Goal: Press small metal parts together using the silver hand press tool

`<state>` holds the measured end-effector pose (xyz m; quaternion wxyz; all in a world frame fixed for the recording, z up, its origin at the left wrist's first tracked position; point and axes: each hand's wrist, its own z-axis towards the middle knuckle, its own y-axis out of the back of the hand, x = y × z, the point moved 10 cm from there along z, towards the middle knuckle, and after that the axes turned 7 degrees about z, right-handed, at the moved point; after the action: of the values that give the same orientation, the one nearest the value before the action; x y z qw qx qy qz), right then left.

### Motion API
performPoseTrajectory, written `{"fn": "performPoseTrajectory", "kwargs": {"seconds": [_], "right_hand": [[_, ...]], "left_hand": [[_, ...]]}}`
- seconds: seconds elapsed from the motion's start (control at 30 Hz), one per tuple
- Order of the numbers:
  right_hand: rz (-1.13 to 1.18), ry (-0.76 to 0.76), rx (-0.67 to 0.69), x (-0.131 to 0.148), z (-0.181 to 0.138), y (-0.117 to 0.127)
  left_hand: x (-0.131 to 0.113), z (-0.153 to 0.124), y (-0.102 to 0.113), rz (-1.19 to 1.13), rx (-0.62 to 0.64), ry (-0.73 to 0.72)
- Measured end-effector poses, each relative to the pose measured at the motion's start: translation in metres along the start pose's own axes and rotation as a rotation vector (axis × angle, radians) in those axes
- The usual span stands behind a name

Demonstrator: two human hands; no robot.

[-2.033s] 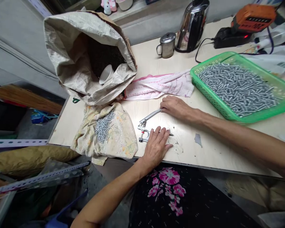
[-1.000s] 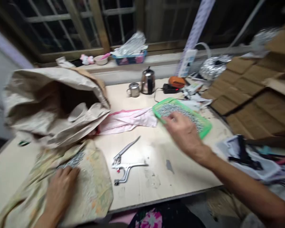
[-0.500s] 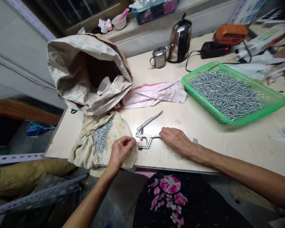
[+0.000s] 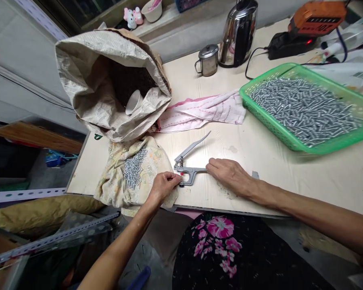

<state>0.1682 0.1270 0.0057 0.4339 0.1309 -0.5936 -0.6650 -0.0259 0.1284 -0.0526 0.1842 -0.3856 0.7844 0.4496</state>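
A pair of grey snap-fastener pliers (image 4: 190,174) lies on the table with its handles spread, a coil spring between them and a small red part in its jaw. My right hand (image 4: 230,175) is closed around the end of its lower handle. My left hand (image 4: 164,186) is at the jaw, thumb and fingers pinched together beside the red part. Whatever sits between those fingertips is too small to make out. Left of that hand, a heap of small silvery metal pins (image 4: 133,169) rests on a crumpled yellowish patterned cloth (image 4: 153,155).
A green basket (image 4: 278,135) full of similar metal pins stands at the right. Behind the pliers lie a pink-white towel (image 4: 199,114) and a big open sack (image 4: 87,92) holding a white cup (image 4: 134,102). A lidded mug (image 4: 208,60), kettle (image 4: 238,34) and orange battery (image 4: 317,18) stand farther back.
My left hand has moved right, from just beside the pliers' jaw to right at it. My right hand keeps hold of the handle. The camera view has shifted slightly.
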Motion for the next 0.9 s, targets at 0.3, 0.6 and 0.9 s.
{"fn": "performPoseTrajectory", "kwargs": {"seconds": [0.3, 0.6, 0.9], "right_hand": [[0.122, -0.041, 0.082, -0.014, 0.002, -0.017], [0.130, -0.072, 0.056, -0.013, 0.000, -0.014], [0.118, -0.104, 0.000, -0.011, -0.004, -0.011]], "left_hand": [[-0.008, 0.011, -0.010, 0.193, 0.234, -0.016], [-0.005, 0.002, -0.018, -0.003, 0.309, 0.198], [0.001, -0.006, -0.016, -0.129, 0.246, 0.297]]}}
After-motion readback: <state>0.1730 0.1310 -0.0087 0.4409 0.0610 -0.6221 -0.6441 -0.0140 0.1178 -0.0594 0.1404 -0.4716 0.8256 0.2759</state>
